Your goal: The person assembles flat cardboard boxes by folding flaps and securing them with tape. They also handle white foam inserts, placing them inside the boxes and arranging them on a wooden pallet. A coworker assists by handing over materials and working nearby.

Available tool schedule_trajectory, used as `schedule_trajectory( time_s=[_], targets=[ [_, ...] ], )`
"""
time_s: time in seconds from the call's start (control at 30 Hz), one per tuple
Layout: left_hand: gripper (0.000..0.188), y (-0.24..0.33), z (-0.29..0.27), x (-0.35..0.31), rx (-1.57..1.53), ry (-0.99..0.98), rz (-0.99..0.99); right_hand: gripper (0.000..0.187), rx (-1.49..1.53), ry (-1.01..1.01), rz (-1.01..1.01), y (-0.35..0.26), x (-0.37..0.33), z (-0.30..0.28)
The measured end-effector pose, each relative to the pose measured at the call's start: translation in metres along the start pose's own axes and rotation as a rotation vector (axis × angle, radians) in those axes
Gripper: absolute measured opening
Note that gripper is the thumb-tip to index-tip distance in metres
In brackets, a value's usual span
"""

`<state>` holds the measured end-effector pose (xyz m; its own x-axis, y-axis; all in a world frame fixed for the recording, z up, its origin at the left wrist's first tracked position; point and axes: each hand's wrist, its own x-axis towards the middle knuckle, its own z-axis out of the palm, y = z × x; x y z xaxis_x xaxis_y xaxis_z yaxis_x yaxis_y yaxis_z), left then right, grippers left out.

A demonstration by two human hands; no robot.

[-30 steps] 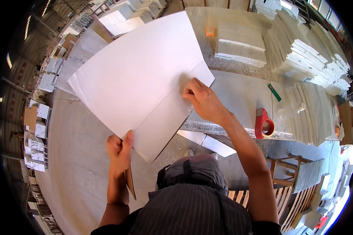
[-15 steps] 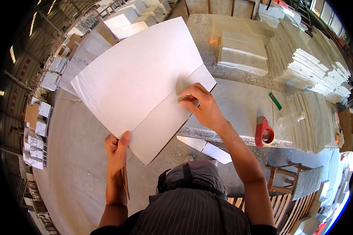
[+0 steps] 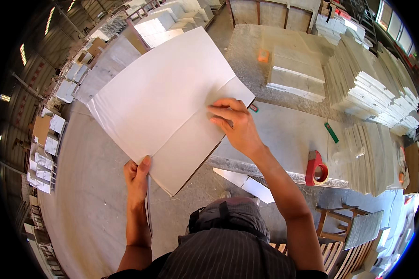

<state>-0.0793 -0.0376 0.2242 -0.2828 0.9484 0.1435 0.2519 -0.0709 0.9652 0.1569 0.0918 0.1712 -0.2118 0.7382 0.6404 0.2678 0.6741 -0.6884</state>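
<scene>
A large sheet of white cardboard, with a straight crease across its lower part, is tilted in front of me. My left hand grips its near left edge, thumb on top and fingers beneath. A thin flap or edge hangs down beside that wrist. Over the board, close to the crease, is my right hand. Its fingers are bent, and a small gap shows between them and the thumb. I see nothing held there; whether the fingertips touch the surface is unclear.
Right of the board, a stone-topped table carries a red tape dispenser, a green cutter, a clear bottle and stacked slabs. An orange item lies farther back. A wooden stool stands at lower right.
My right hand and the board have shifted slightly left in view. The table and its items appear a little lower. My left hand keeps its grip.
</scene>
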Motion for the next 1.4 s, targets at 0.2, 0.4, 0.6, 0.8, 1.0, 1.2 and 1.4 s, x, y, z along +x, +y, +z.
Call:
schedule_trajectory(
  time_s=[0.2, 0.4, 0.6, 0.8, 1.0, 1.2, 1.4],
  targets=[
    [0.028, -0.002, 0.0, -0.002, -0.023, -0.013, 0.015, 0.011, 0.092, 0.003, 0.035, 0.003, 0.006, 0.002],
    [0.028, 0.001, -0.003, 0.003, 0.008, 0.016, 0.001, 0.011, 0.045, 0.036, -0.027, -0.002, 0.005, 0.01],
    [0.029, 0.014, -0.003, 0.016, 0.007, 0.095, -0.037, 0.014, 0.172, 0.035, -0.016, -0.016, -0.002, 0.007],
    [0.033, 0.006, -0.024, 0.03, 0.004, 0.09, -0.133, 0.011, 0.469, -0.036, 0.095, -0.026, -0.012, -0.005],
    [0.037, -0.004, -0.039, 0.055, -0.122, 0.178, -0.181, 0.014, 0.593, 0.106, 0.002, -0.028, -0.03, -0.008],
    [0.036, -0.018, -0.04, 0.066, -0.187, 0.281, -0.294, 0.028, 0.292, 0.041, -0.09, -0.014, -0.073, 0.004],
    [0.041, -0.022, -0.021, 0.075, -0.351, 0.164, -0.334, 0.025, 0.187, 0.081, 0.0, 0.018, -0.114, 0.036]
  ],
)
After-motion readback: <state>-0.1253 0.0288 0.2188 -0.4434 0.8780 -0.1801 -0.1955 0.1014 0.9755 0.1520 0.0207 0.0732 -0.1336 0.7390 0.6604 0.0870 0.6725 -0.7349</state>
